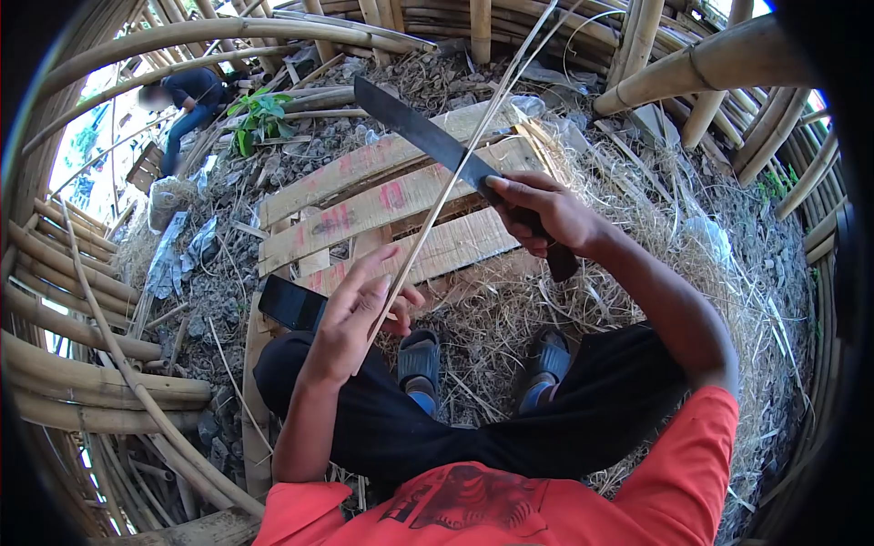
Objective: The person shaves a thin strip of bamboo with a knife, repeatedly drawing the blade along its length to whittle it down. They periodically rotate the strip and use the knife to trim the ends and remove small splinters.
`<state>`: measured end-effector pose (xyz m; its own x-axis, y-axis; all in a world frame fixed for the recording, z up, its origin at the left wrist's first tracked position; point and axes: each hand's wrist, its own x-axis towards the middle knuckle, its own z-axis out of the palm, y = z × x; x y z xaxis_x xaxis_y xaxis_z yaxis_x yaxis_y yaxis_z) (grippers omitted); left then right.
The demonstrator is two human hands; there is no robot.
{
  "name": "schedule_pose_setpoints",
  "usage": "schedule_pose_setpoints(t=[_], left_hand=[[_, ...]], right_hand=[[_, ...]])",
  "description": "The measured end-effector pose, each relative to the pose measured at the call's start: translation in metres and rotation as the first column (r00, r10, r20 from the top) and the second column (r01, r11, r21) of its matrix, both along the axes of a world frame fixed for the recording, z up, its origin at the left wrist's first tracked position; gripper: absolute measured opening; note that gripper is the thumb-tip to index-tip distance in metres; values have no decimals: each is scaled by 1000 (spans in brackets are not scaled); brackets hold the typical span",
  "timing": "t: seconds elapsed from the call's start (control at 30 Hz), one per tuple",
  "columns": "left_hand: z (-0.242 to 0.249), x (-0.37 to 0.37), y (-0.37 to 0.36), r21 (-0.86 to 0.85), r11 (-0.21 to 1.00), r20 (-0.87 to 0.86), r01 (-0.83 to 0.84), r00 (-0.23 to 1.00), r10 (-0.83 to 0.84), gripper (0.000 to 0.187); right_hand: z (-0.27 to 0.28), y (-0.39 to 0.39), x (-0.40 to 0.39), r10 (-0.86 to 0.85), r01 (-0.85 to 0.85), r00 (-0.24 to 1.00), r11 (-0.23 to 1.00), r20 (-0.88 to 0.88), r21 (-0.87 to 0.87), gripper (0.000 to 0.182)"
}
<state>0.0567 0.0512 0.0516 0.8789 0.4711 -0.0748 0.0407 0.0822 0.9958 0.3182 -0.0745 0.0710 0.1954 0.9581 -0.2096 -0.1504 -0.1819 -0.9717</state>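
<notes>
My right hand [544, 214] grips the dark handle of a long machete [428, 138], whose blade points up and left. The blade's edge rests against a thin bamboo strip [460, 162] that runs diagonally from my left hand up to the top of the view. My left hand [357, 309] holds the lower end of that strip between fingers and thumb, above my left knee. I sit with black trousers and sandals on straw-covered ground.
A wooden pallet with red marks [382, 205] lies ahead, a black phone [291, 303] on its near corner. Curved bamboo poles [82, 364] ring the spot. Another person [187, 100] bends over at the far left, by a green plant [259, 118].
</notes>
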Motion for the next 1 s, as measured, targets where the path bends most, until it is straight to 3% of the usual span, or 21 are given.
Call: schedule_pose_setpoints(t=[0.07, 0.1, 0.2, 0.23, 0.3, 0.33, 0.43, 0.5, 0.53, 0.57, 0.6, 0.67, 0.7, 0.77, 0.87, 0.93, 1.0], left_hand=[[5, 0, 11, -87, 995, 9, 47, 999, -46, 43], [13, 0, 17, -217, 971, 36, 98, 995, -92, 41], [28, 1, 30, -170, 984, 94, 54, 995, -38, 39], [31, 7, 38, -77, 997, 44, 30, 999, -27, 41], [34, 28, 49, 299, 954, -6, -1, 1000, 3, 47], [35, 41, 55, 475, 880, -21, -14, 999, 27, 50], [39, 94, 78, 778, 616, 88, -123, 992, 87, 62], [26, 129, 106, 882, 412, 266, -229, 963, -33, 58], [17, 145, 122, 900, 331, 353, -285, 920, -170, 56], [20, 161, 115, 773, 561, 362, -296, 932, -7, 42], [0, 185, 134, 812, 411, 489, -414, 868, -91, 33], [-1, 187, 118, 608, 751, 380, -257, 925, 8, 31], [-1, 189, 121, 633, 725, 378, -272, 926, 18, 32], [-4, 184, 126, 395, 897, 336, -197, 940, 59, 31], [-7, 178, 122, 782, 585, 448, -216, 847, -286, 34], [-3, 179, 114, 819, 544, 370, -184, 894, -255, 35], [-20, 197, 136, 495, 867, 488, -48, 841, -233, 34]], right_hand=[[-4, 5, 2, -20, 20, 999, 1000, -32, 1, 35], [-3, 7, 1, -35, 35, 998, 999, -46, 2, 34], [0, 12, 2, -34, 52, 983, 994, -182, 94, 33], [6, 12, 1, -19, 44, 976, 993, -215, 110, 32], [18, 17, -6, -14, 42, 973, 992, -229, 121, 31], [24, 22, -11, -7, 38, 972, 991, -236, 126, 31], [34, 38, -30, -2, 21, 995, 981, -98, 195, 32], [34, 47, -41, 9, 3, 998, 974, -56, 225, 31], [35, 51, -44, 24, -22, 1000, 971, -7, 237, 32], [35, 54, -48, 27, -25, 1000, 964, -2, 263, 34], [32, 58, -51, 23, -24, 1000, 953, 5, 302, 32], [36, 61, -59, -46, 38, 999, 953, 21, 300, 29], [35, 65, -61, -59, 59, 998, 953, -11, 296, 27], [37, 71, -60, -86, 102, 994, 954, -69, 282, 25], [43, 76, -47, -140, 168, 984, 928, -106, 334, 22], [45, 76, -42, -134, 154, 987, 936, -85, 317, 24], [47, 74, -46, -153, 182, 981, 942, -121, 283, 19]])
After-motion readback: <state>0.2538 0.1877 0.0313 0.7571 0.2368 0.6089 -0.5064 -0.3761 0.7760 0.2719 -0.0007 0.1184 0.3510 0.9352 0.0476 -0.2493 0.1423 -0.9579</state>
